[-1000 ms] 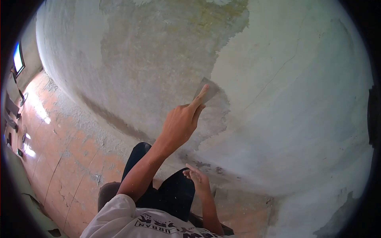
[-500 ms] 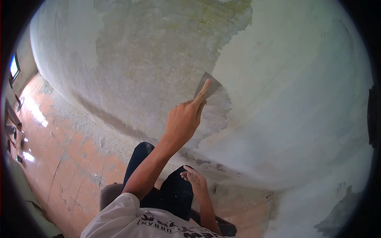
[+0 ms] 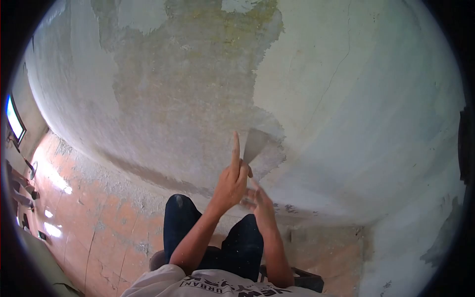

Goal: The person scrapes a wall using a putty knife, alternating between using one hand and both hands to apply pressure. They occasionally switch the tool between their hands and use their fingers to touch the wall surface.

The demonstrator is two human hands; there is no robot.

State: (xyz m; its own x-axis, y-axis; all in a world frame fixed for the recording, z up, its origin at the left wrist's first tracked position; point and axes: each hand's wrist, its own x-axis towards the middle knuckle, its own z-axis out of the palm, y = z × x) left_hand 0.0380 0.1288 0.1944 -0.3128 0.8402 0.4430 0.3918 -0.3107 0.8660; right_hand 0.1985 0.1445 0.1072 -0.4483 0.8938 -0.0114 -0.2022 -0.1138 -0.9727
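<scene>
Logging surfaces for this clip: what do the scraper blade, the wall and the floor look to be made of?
Scraper blade: thin grey metal, dull, by its flat even sheen. Wall: pale paint over rough grey-brown plaster, seemingly cement, bared in a ragged patch. Floor: reddish tile or coated concrete, worn and cracked.

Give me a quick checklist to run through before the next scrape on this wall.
1. Grip on the scraper: ok, the left hand holds its handle, index finger raised beside the blade.
2. Blade against the wall: cannot tell, contact is not clear from this angle.
3. Blade position: ok, it sits at the edge of the bare patch, where pale paint remains to the right.
4. Right hand: ok, open, below the blade and holding nothing.
5. Blade condition: cannot tell, too small to judge.
6. Footing: cannot tell, feet are hidden; the floor shows dust and flakes.
</scene>
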